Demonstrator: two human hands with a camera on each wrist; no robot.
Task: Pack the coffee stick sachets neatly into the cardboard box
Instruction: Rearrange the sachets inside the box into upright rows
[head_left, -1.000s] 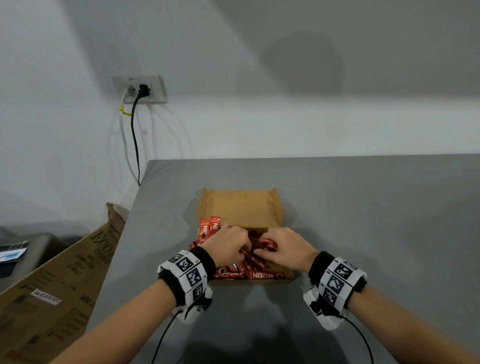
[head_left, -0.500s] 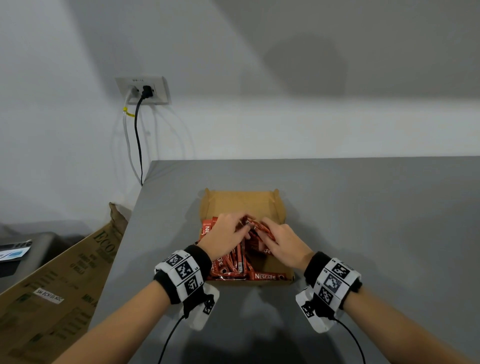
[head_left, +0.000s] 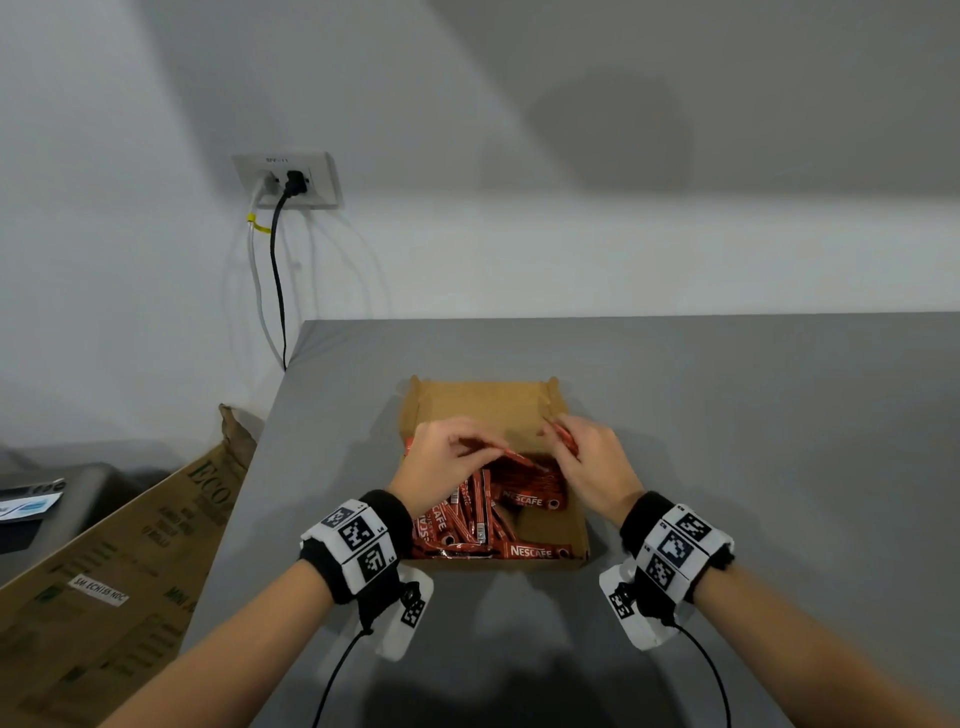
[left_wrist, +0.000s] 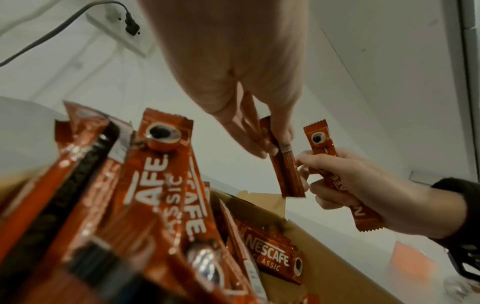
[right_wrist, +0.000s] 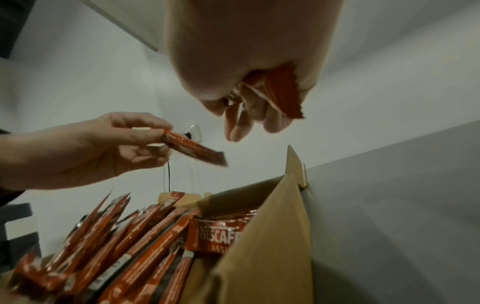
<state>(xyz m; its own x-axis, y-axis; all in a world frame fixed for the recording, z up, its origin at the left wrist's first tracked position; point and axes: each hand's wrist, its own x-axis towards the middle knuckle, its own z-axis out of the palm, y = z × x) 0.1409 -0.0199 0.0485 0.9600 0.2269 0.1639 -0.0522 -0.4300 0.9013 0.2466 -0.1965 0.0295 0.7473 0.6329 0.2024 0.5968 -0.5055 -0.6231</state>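
An open brown cardboard box (head_left: 483, 402) sits on the grey table, with several red coffee stick sachets (head_left: 467, 514) heaped in its near half. Both hands hover over the box's middle. My left hand (head_left: 447, 462) pinches one sachet (left_wrist: 285, 168) by its end between thumb and fingertips. My right hand (head_left: 587, 457) grips another sachet (left_wrist: 335, 170) in its curled fingers, lengthwise through the palm. The two held sachets are close together but apart. Loose sachets (right_wrist: 124, 236) lean against the box's left side, and one lies flat (right_wrist: 218, 234) by the right wall.
The grey table (head_left: 753, 441) stretches right and behind the box. A wall socket with plugged cables (head_left: 288, 182) is on the wall at left. A large flattened carton (head_left: 130, 571) leans beside the table's left edge.
Both hands have lifted out of the sachet heap and moved toward the box's far half, each now holding a single sachet; more of the heap shows in the near half.
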